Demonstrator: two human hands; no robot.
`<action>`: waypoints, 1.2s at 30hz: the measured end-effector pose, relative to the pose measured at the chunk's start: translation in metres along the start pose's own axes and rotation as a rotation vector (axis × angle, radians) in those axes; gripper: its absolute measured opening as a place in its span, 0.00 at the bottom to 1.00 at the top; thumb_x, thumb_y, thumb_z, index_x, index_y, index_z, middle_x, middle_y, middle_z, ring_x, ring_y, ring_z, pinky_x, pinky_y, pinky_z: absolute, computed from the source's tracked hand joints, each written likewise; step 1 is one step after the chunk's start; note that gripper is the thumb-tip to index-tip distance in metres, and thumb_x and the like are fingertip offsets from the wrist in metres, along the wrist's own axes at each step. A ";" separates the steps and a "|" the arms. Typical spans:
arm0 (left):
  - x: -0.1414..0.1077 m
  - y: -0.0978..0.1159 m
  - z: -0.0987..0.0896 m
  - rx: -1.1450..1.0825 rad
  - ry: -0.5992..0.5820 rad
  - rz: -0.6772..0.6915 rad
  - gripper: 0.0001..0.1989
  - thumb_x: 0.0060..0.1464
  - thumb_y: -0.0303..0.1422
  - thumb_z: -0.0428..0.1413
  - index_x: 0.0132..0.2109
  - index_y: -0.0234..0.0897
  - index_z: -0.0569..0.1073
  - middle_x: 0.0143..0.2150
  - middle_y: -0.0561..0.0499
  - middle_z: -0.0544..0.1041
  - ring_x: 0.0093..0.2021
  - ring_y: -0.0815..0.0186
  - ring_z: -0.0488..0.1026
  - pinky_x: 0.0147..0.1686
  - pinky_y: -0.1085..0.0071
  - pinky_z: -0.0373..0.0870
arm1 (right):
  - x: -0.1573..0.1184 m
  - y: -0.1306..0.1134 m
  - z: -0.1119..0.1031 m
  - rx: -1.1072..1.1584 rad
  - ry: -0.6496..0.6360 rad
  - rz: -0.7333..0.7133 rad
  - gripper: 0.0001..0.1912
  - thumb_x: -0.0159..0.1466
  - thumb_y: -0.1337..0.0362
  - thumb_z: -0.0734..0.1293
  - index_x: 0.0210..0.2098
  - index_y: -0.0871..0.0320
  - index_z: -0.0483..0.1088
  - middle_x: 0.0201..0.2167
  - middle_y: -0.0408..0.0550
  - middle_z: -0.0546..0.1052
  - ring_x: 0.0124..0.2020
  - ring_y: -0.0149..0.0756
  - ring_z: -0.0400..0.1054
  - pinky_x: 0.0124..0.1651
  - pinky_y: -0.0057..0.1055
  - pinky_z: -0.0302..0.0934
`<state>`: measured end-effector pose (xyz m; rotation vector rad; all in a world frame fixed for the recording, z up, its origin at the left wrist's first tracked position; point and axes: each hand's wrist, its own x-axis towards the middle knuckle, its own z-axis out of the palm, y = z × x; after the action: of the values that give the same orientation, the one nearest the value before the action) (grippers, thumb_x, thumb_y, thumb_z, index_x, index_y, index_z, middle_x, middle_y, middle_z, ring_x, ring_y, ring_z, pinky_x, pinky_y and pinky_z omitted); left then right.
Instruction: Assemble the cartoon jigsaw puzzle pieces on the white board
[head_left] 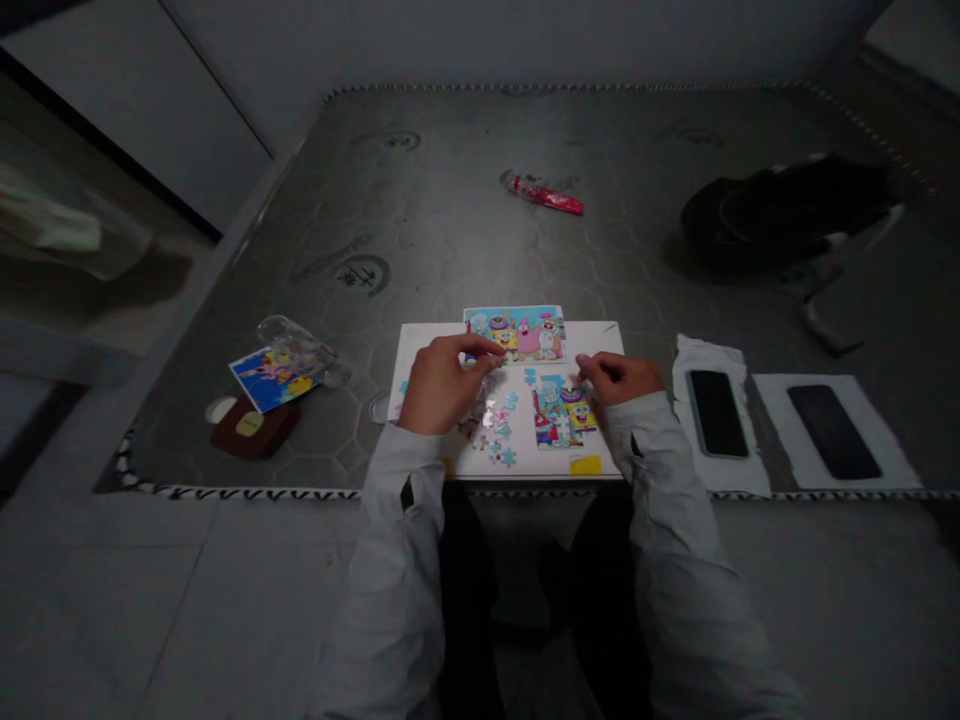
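On a white board [517, 465] lies a partly assembled jigsaw puzzle [559, 425] with cartoon characters. Loose puzzle pieces [499, 430] are scattered to its left. Behind them rests a picture card [525, 335] with similar characters. My left hand [442, 380] hovers over the board's left side, covering some pieces; its thumb and forefinger are pinched just in front of the card. My right hand [622, 378] is at the upper right of the assembled part, fingers curled and pinched. Whatever either pinch holds is too small to make out.
Two phones [718, 413] [834, 432] lie on white pads at the right. A dark bag-like object [780, 215] sits behind them. At left are a brown case [253, 428], a cartoon card [274, 378] and clear plastic packaging [296, 345]. A red packet [547, 195] lies farther back.
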<state>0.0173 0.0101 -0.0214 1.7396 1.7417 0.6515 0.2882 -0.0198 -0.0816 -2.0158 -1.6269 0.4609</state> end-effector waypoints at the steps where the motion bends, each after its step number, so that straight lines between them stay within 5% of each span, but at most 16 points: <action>1: -0.002 0.006 0.003 -0.029 -0.044 0.023 0.09 0.65 0.29 0.63 0.48 0.43 0.86 0.48 0.51 0.88 0.50 0.62 0.82 0.56 0.65 0.74 | 0.000 -0.001 -0.002 0.041 -0.018 -0.014 0.36 0.69 0.31 0.60 0.31 0.52 0.84 0.19 0.46 0.75 0.25 0.36 0.66 0.32 0.34 0.51; 10: -0.014 0.045 0.034 -0.186 -0.323 -0.017 0.03 0.60 0.32 0.69 0.39 0.40 0.82 0.36 0.51 0.87 0.39 0.64 0.84 0.45 0.67 0.76 | -0.002 -0.009 -0.015 0.376 -0.300 -0.111 0.32 0.58 0.31 0.72 0.33 0.56 0.84 0.16 0.38 0.65 0.22 0.28 0.53 0.29 0.32 0.48; 21: -0.013 0.039 0.049 -0.166 -0.504 0.066 0.06 0.61 0.33 0.67 0.36 0.37 0.84 0.33 0.50 0.86 0.36 0.64 0.84 0.39 0.69 0.73 | 0.006 0.005 -0.018 0.253 -0.454 -0.067 0.35 0.56 0.30 0.72 0.36 0.57 0.85 0.14 0.38 0.63 0.20 0.28 0.52 0.28 0.31 0.45; 30: -0.014 0.034 0.059 0.133 -0.377 0.148 0.01 0.57 0.31 0.69 0.38 0.42 0.87 0.37 0.51 0.87 0.42 0.59 0.82 0.45 0.65 0.73 | 0.007 -0.020 -0.032 -0.153 -0.694 0.032 0.16 0.59 0.46 0.78 0.35 0.51 0.85 0.19 0.37 0.70 0.25 0.28 0.62 0.32 0.29 0.52; 36: -0.017 0.037 0.061 0.209 -0.385 0.113 0.01 0.56 0.32 0.69 0.38 0.42 0.87 0.38 0.50 0.87 0.41 0.59 0.82 0.44 0.64 0.73 | 0.007 -0.023 -0.029 -0.253 -0.690 0.049 0.15 0.61 0.47 0.78 0.39 0.50 0.85 0.23 0.38 0.75 0.28 0.30 0.67 0.35 0.29 0.56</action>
<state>0.0859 -0.0094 -0.0373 1.9631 1.4912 0.1638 0.2871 -0.0147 -0.0440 -2.2256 -2.1153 1.1127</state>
